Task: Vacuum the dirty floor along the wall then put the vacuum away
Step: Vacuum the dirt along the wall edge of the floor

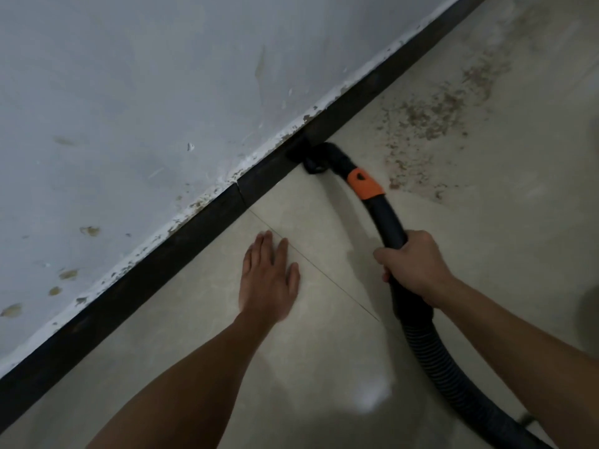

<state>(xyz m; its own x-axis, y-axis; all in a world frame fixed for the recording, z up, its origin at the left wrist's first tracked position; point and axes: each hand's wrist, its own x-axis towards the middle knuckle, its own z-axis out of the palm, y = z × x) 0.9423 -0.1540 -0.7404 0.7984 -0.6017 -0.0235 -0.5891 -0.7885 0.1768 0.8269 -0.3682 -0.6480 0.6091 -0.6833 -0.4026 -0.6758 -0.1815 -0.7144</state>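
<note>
Your right hand [413, 265] wraps its fingers [384, 254] around the rigid vacuum wand [385, 218] — light, stiff above them, flexible hose [453, 371] below — while your left hand [269, 277] lies spread, empty.

The wall [136, 92] is pale grey-blue, dotted with yellowish-brown stains toward 8 o'clock. Along its foot runs a black skirting board [181, 234], its top edge streaked with chipped white paint. The floor [324, 367] is beige tile crossed by thin dark grout lines. Toward 2 o'clock, brown speckled dirt [434, 118] spreads across it. The vacuum pipe [385, 215] is black with an orange collar [364, 184], and the ribbed hose [453, 377] toward 5 o'clock is black.
</note>
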